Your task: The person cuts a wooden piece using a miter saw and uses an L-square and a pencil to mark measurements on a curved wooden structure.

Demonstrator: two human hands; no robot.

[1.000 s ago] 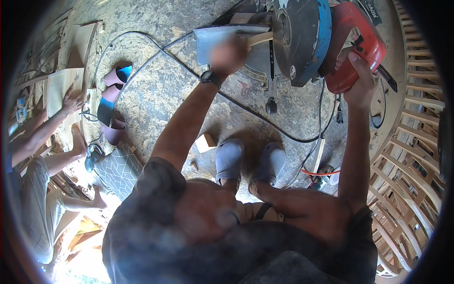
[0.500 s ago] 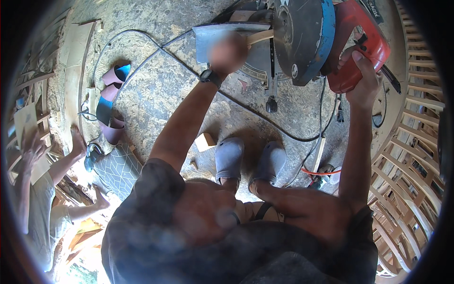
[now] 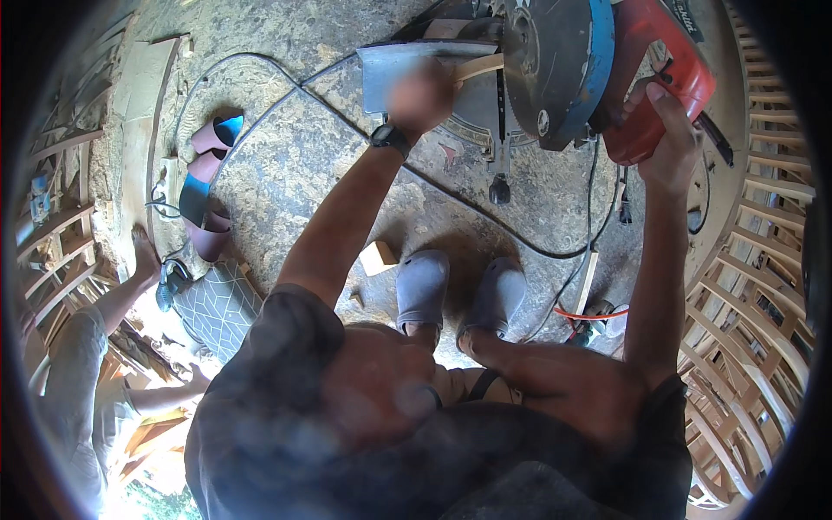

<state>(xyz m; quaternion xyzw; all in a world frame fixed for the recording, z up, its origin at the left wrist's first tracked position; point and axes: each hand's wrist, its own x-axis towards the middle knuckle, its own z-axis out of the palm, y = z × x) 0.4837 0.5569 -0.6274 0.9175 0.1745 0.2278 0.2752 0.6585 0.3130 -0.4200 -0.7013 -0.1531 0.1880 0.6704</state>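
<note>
A miter saw with a dark round blade guard and a blue rim stands on the floor ahead of me. My right hand is wrapped round its red handle. My left hand, blurred and wearing a black watch, presses at the grey metal fence. From its right side a short, slightly curved wooden strip reaches toward the blade; the left fingers are mostly smeared, but they appear closed on that strip. Where the strip meets the blade is hidden by the guard.
A black cable crosses the floor. By my clogs lies a small wood block. Purple-and-blue sandals and a patterned cushion are at left, near another person's leg. Curved wooden pieces are stacked along the right.
The person at left has shifted, and the flat board in that person's hand is out of view. My hands, the wooden strip and the saw have hardly moved.
</note>
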